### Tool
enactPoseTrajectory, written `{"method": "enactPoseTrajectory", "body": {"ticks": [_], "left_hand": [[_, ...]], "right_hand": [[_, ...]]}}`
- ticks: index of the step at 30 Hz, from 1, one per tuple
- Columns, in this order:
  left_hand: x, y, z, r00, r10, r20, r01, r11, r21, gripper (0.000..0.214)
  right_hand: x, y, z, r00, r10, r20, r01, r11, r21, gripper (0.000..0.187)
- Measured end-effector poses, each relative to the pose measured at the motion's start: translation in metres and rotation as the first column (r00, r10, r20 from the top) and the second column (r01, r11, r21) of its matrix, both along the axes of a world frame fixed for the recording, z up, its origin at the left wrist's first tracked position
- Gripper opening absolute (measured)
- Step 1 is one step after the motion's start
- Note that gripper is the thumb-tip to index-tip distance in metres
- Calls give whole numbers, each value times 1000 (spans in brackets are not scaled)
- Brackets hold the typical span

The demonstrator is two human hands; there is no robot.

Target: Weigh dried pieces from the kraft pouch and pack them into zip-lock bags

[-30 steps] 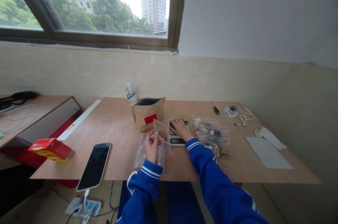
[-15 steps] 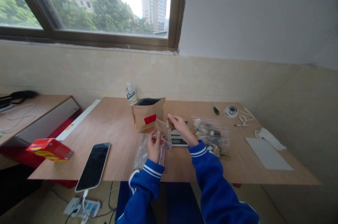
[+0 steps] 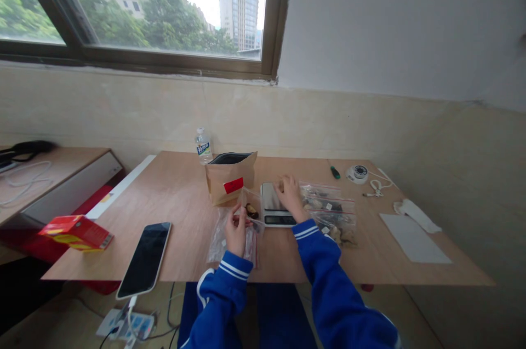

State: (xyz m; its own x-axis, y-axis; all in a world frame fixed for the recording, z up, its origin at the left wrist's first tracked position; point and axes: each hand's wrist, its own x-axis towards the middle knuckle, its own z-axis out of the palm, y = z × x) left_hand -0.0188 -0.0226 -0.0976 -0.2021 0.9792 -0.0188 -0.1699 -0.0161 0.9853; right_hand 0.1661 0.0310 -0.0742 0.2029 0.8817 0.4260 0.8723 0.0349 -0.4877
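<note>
A: What is the left hand (image 3: 236, 231) doing?

B: It is gripping a small clear bag (image 3: 246, 196) between thumb and fingers, and it is keeping the bag upright above the table (image 3: 181, 195). A dark brown dried piece (image 3: 251, 210) is showing inside, and more empty-looking bags (image 3: 216, 245) are lying flat beneath the hand

A: And is the right hand (image 3: 291, 195) grasping anything?

B: I am not able to tell. Its fingers are bending down over the right side of the scale (image 3: 269, 193), and the hand itself is hiding whatever may be between them. The left part of the scale's plate is showing bare metal, and its dark display is facing the person

A: What is standing around them?

B: A brown paper bag (image 3: 217, 182) with a red label is standing open just behind the left hand, and a plastic bottle (image 3: 203, 146) is standing behind that. To the right of the scale, filled bags (image 3: 335, 207) are lying in a row, overlapping one another

A: And farther out?

B: A phone (image 3: 143, 261) is lying at the left, near a red box (image 3: 78, 233), while a screwdriver (image 3: 335, 172) and a white camera (image 3: 357, 174) are resting toward the back right
</note>
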Motion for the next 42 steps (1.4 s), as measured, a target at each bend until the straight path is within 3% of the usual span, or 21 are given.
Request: {"method": "enactPoseTrajectory", "body": {"ticks": [3,6,13,17,19,21,24,27,32,37,42], "left_hand": [[-1,-1,1,1000,-4,3,4,1000,1,55],[-1,-2,1,1000,-9,6,9,1000,4,54],[-2,-2,2,1000,-14,-7,14,1000,-6,51],[-1,-2,2,1000,-8,-8,8,1000,-6,50],[0,-2,2,1000,-4,-1,4,1000,-11,50],[0,-2,1,1000,-7,15,7,1000,-12,52],[0,-1,0,999,-9,32,9,1000,-7,52],[-2,-1,-1,1000,-3,28,3,1000,4,52],[-8,-2,-4,1000,3,10,-3,1000,1,55],[-9,-3,-3,1000,-9,10,9,1000,-14,62],[-9,-6,-3,999,-20,26,21,999,-36,64]], "right_hand": [[25,10,-32,983,-6,185,19,997,-70,43],[39,17,-54,980,33,196,-14,995,-99,38],[54,26,-64,997,81,11,-81,997,1,36],[48,23,-53,994,95,-48,-93,994,49,39],[37,19,-42,971,129,-200,-117,991,72,42],[20,11,-26,876,207,-435,-205,977,53,46],[-5,-3,3,684,326,-653,-452,891,-29,50],[-23,-18,31,605,426,-673,-615,786,-55,46],[-36,-25,54,617,466,-635,-645,761,-68,41],[-50,-18,51,662,436,-610,-555,832,-8,41],[-56,-33,50,706,493,-508,-551,833,43,37]]}}
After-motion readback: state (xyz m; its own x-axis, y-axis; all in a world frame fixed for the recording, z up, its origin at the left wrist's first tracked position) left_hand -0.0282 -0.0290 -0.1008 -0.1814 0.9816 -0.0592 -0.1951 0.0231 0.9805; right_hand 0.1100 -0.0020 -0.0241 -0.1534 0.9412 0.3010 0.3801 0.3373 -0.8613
